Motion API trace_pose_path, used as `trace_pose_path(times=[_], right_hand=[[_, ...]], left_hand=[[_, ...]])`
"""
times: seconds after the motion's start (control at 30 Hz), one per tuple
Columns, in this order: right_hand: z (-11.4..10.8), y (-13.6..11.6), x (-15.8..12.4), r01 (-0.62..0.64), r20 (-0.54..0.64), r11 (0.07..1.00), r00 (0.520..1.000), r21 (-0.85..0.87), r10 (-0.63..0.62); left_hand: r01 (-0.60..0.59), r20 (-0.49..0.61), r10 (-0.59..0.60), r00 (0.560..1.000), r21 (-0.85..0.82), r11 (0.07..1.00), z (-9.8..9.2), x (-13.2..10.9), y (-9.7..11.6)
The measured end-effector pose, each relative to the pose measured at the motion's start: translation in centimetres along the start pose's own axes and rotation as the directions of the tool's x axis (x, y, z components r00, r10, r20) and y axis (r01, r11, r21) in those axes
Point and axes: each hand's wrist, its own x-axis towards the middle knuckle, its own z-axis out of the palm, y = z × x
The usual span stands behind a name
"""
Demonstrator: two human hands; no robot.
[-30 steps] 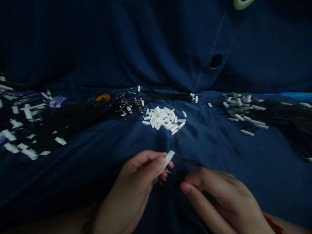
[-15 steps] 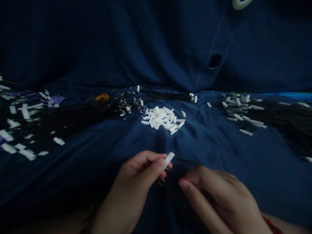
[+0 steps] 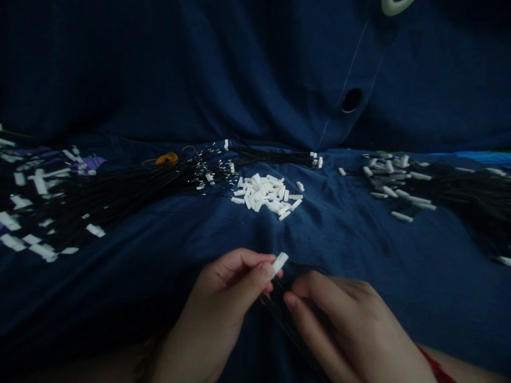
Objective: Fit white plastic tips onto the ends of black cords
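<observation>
A white slotted connector (image 3: 280,263) is pinched between the thumb and fingers of my left hand (image 3: 229,303), its slotted end pointing up and right. Just to the right, my right hand (image 3: 343,319) has its thumb and forefinger closed on a thin black wire (image 3: 280,286) near the connector's lower side. More black wires trail down between the hands and off to the right behind the right fingers. Beyond both hands lies a loose pile of small white connectors (image 3: 267,194) on the dark blue cloth (image 3: 191,229).
Bundled black wires (image 3: 131,186) with bare metal ends and white connectors spread across the left. Another connector-tipped bundle (image 3: 451,183) lies at the right. An orange coil (image 3: 166,158) rests at the back left. Blue cloth rises behind, with a dark round hole (image 3: 352,100).
My right hand has moved left, bringing its fingertips closer to the connector. My left hand and the connector have shifted slightly right and down.
</observation>
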Motion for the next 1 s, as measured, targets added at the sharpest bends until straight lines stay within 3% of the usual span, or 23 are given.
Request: trace_pose_path(times=[0.17, 0.43, 0.57, 0.77, 0.87, 0.93, 1.0], right_hand=[[0.2, 0.2, 0.3, -0.080, 0.123, 0.995, 0.990, 0.051, 0.074], [0.3, 0.1, 0.7, -0.076, 0.151, 0.997, 0.986, 0.023, 0.072], [-1.2, 0.1, 0.7, -0.131, 0.178, 0.991, 0.975, -0.027, 0.134], [-4.0, 1.1, 0.0, -0.284, 0.253, 0.915, 0.943, 0.285, 0.214], [-4.2, 1.4, -0.4, -0.224, 0.240, 0.900, 0.961, 0.375, 0.139], [-4.1, 1.3, -0.8, -0.112, 0.194, 0.958, 0.979, 0.263, 0.061], [-3.7, 1.1, -1.2, 0.006, 0.097, 0.999, 0.995, 0.041, -0.010]], left_hand=[[0.003, 0.020, -0.003, 1.000, 0.011, 1.000, 0.0, 0.0, -0.4], [-0.027, 0.046, 0.022, 0.999, 0.095, 0.995, -0.1, 0.1, -0.5], [-0.052, 0.004, 0.052, 0.999, 0.081, 0.995, -0.5, 0.7, 0.2], [-0.130, -0.075, 0.130, 0.989, 0.007, 0.992, -0.9, 1.7, 1.9], [-0.130, -0.091, 0.128, 0.988, -0.017, 0.991, -1.0, 1.7, 2.3], [-0.129, -0.096, 0.126, 0.987, -0.027, 0.991, -1.0, 1.6, 2.5], [-0.130, -0.088, 0.126, 0.988, -0.031, 0.991, -1.1, 1.5, 2.5]])
